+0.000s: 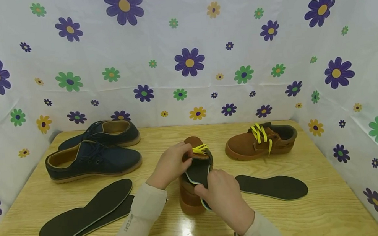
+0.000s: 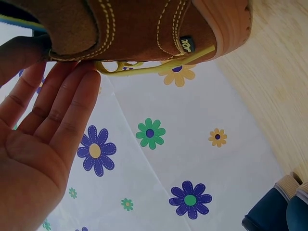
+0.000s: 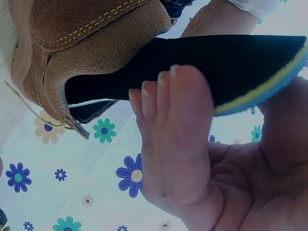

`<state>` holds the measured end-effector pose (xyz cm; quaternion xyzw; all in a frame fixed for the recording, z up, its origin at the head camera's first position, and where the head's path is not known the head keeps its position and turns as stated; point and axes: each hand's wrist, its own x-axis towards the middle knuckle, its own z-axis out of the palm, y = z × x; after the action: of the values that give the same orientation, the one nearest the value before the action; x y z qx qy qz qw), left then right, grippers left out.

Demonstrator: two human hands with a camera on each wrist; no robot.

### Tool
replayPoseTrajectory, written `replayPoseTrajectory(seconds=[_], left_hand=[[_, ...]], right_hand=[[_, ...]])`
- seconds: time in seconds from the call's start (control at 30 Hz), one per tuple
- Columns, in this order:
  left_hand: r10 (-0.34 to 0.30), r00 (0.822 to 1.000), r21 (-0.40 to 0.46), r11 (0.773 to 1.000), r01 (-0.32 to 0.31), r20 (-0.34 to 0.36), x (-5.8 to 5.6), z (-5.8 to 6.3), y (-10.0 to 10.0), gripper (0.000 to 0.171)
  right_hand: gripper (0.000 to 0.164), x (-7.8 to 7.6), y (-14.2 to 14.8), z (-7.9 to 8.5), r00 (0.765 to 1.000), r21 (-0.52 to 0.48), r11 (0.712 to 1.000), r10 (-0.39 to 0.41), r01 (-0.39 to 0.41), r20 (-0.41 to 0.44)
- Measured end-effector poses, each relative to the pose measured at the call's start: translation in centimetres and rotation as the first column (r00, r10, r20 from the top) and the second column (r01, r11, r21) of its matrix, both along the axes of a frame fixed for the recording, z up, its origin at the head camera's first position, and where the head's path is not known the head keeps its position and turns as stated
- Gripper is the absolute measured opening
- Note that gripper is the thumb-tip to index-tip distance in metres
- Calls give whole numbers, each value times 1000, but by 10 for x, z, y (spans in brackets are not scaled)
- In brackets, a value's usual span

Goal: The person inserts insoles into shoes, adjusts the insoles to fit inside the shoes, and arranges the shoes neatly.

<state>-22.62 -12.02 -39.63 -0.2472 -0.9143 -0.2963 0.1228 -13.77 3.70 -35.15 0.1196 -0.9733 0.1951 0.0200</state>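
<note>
A brown shoe (image 1: pixel 191 201) with yellow laces (image 1: pixel 200 149) stands in the middle of the table, heel toward me. My left hand (image 1: pixel 173 164) holds the edge of its opening near the laces; in the left wrist view the thumb lies at the rim of the shoe (image 2: pixel 139 29) and the fingers touch its side. My right hand (image 1: pixel 226 195) grips a black insole (image 1: pixel 198 172) with a pale, bluish edge. One end of that insole (image 3: pixel 236 62) is inside the shoe, while the other sticks out past the heel between thumb and fingers. The inside end is hidden.
The matching brown shoe (image 1: pixel 247 146) stands at the back right, with a black insole (image 1: pixel 276 187) in front of it. Two dark blue shoes (image 1: pixel 110 162) are at the back left. Nearer on the left, two insoles (image 1: pixel 88 213) overlap. A flowered cloth (image 1: pixel 193 90) hangs behind the table.
</note>
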Motion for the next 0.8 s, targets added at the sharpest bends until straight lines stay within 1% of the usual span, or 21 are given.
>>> replayPoseTrajectory(seconds=[0.2,0.37,0.53,0.67,0.8], left_hand=[[-1,1000,13,1000,1,-1,1,1,-1,20],[-6,1000,17,1000,6,-6,1,0,-2,20],[-10,1000,13,1000,10,5,0,0,-1,20],[-11,1000,9,1000,11,5,0,-1,-1,21],[-14,1000,6,1000,14,-2,-1,-2,0,21]], right_hand=[[45,-2,-4,2,1000,-4,1000,14,-14,-1],[42,-6,-5,1,999,-45,999,25,-24,29],[45,-11,-5,0,998,-81,995,54,-51,34],[45,-15,-5,-1,998,-92,995,44,-40,38],[38,-20,-6,-1,998,-92,995,31,-27,46]])
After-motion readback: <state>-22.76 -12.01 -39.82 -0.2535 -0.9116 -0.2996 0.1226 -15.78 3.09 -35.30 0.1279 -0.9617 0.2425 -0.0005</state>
